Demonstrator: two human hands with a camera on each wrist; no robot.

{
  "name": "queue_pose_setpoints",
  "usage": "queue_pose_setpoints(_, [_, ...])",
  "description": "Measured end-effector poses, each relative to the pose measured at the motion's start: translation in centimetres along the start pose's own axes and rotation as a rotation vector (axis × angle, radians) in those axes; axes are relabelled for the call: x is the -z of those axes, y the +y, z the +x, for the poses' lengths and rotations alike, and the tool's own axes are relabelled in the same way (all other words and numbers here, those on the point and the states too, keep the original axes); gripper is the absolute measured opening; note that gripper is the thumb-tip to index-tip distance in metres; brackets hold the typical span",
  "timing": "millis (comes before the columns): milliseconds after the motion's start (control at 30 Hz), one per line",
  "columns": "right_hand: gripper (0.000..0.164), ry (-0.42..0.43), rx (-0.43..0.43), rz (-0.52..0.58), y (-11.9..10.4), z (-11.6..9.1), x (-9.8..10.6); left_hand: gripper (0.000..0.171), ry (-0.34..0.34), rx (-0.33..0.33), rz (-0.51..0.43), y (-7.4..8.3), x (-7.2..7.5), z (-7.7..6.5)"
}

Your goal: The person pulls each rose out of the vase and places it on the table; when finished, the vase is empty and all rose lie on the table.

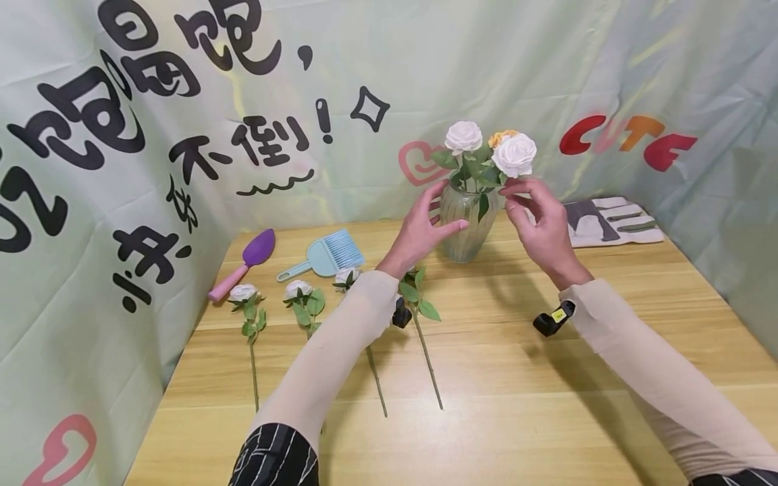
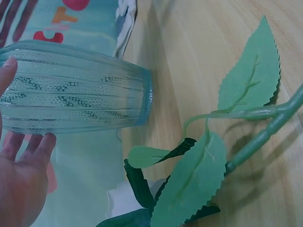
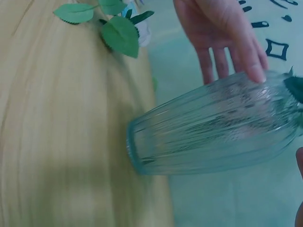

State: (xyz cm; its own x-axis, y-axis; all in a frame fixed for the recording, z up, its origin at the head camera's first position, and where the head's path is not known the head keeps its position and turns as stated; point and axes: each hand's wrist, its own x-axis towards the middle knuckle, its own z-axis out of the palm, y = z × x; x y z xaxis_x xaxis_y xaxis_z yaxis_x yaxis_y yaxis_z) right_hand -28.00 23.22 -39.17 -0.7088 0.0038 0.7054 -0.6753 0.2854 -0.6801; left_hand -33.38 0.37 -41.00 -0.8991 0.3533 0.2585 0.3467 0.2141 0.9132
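Note:
A clear ribbed glass vase (image 1: 467,226) stands at the back of the wooden table. My left hand (image 1: 421,228) holds its side, thumb on the near face and fingers behind. In the vase are a white rose (image 1: 464,138), a second, larger white rose (image 1: 514,155) and an orange rose (image 1: 501,137) partly hidden behind it. My right hand (image 1: 541,223) is at the vase's right rim, just under the larger rose, index finger and thumb bent with their tips close together. Whether they pinch a stem there I cannot tell. The left wrist view shows the vase (image 2: 80,90) from close by.
Several white roses lie on the table (image 1: 486,405), one (image 1: 244,293) at the far left, another (image 1: 299,291) partly under my left sleeve. Behind them are a purple trowel (image 1: 259,248) with pink handle and a blue dustpan with brush (image 1: 331,255). Gloves (image 1: 629,223) lie at the back right.

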Motion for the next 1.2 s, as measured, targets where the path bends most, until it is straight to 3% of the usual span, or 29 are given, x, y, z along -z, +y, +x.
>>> queue_pose_setpoints(100, [0.019,-0.051,0.032,-0.030,-0.5,0.4,-0.1,0.090,-0.002,0.002,-0.006,0.1,0.0,0.0])
queue_pose_setpoints(333, [0.028,-0.184,-0.034,-0.171,-1.3,1.2,-0.5,0.090,-0.014,0.005,-0.003,0.2,0.0,0.0])
queue_pose_setpoints(533, [0.028,-0.199,-0.017,-0.249,-1.5,2.0,-1.1,0.090,-0.018,0.000,0.010,0.3,0.1,-0.1])
queue_pose_setpoints(667, [0.024,-0.124,0.003,-0.222,-1.8,2.5,-1.2,0.090,-0.023,0.009,0.013,0.3,0.0,0.0])
queue_pose_setpoints(833, [0.021,-0.009,0.058,-0.110,-3.3,3.8,-1.2,0.090,-0.013,0.007,0.015,0.3,0.0,0.0])
queue_pose_setpoints(1067, [0.015,0.201,0.098,0.193,-7.2,6.3,-0.3,0.088,-0.007,-0.003,0.003,0.2,0.0,-0.1])
queue_pose_setpoints(1200, [0.013,0.328,0.170,0.330,-9.9,7.3,0.8,0.087,-0.001,-0.009,-0.011,0.2,-0.1,-0.1])
